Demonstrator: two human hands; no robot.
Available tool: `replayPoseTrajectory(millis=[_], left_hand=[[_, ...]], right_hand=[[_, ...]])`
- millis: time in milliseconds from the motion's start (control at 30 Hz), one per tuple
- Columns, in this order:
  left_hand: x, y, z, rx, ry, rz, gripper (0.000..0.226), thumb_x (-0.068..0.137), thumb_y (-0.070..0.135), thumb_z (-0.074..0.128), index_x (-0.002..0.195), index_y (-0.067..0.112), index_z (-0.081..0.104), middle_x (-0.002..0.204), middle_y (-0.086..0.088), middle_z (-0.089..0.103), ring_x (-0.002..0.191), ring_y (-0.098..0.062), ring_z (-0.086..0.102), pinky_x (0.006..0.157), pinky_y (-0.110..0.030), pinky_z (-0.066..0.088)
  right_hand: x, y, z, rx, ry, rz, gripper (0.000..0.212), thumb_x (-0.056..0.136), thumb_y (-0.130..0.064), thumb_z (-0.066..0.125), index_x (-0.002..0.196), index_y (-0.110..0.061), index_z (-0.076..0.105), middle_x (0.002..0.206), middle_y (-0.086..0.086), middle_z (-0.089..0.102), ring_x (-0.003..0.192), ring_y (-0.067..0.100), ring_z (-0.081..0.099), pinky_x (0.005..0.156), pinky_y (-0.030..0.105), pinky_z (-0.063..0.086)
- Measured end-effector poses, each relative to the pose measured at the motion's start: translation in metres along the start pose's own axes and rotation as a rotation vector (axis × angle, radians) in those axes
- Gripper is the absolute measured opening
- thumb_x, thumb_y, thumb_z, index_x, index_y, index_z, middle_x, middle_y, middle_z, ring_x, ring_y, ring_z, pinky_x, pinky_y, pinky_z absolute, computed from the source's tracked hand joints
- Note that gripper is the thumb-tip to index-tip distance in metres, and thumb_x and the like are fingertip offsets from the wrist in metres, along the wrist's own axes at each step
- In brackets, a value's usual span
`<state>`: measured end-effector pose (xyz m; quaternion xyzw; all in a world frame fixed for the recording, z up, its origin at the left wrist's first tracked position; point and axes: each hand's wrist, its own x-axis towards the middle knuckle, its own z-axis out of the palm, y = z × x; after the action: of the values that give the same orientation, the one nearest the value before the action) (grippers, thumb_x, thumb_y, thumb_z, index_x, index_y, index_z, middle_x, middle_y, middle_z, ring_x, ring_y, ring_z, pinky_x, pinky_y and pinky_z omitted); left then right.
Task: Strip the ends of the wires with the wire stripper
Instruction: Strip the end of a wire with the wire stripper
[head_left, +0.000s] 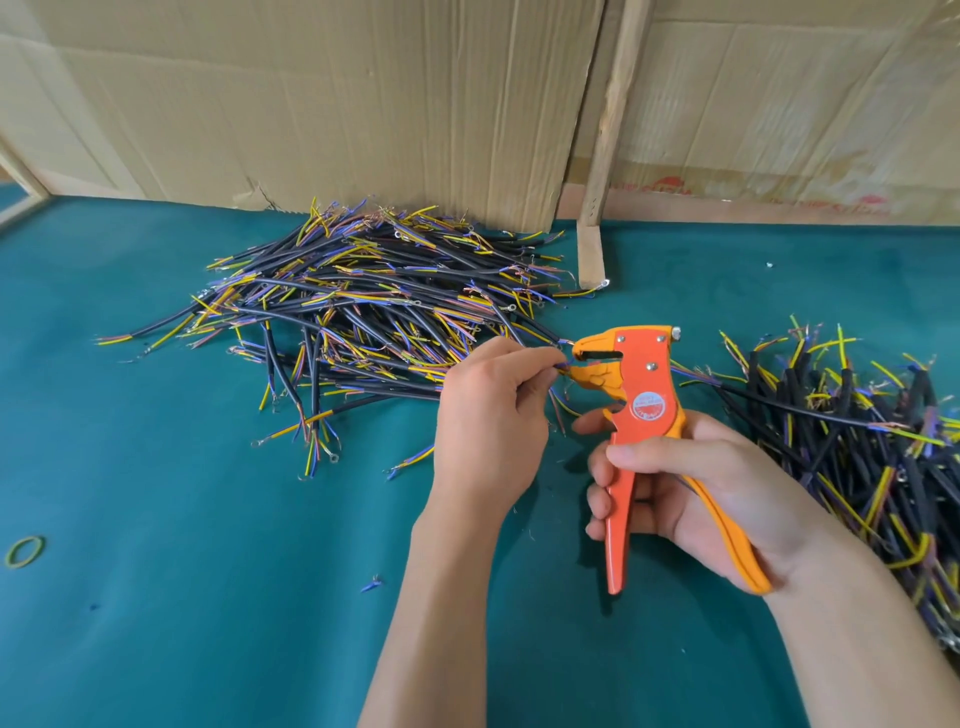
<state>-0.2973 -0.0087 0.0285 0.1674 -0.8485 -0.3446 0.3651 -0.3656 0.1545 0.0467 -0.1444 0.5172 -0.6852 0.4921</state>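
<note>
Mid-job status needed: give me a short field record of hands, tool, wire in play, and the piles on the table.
left hand: left hand pinches a thin blue wire end at the tool's nose
right hand: right hand grips the handles of the orange and yellow wire stripper
stripper: upright, nose pointing left, above the green felt table
piles: large heap of black cables behind the left hand; second cable pile at right
loose item: green rubber band near the left edge

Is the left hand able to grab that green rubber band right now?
Probably not yet: the left hand is busy pinching a wire at the wire stripper. The rubber band lies unblocked on the table.
</note>
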Motion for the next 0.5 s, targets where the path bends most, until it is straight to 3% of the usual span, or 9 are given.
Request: replayPoseTrajectory(millis=[500], left_hand=[[-0.0009,0.0011,-0.0007,0.005,-0.009,-0.034,0.017,0.088,0.003,0.071,0.098,0.013,0.08,0.083,-0.001,0.068,0.077,-0.019,0.06,0.071,-0.027,0.044]], right_hand=[[-0.0005,-0.0001,0.0025,-0.121,0.04,-0.007,0.024,0.074,-0.005,0.073,0.098,0.0,0.073,0.071,0.021,0.055,0.06,0.034,0.057,0.057,0.045,0.055]])
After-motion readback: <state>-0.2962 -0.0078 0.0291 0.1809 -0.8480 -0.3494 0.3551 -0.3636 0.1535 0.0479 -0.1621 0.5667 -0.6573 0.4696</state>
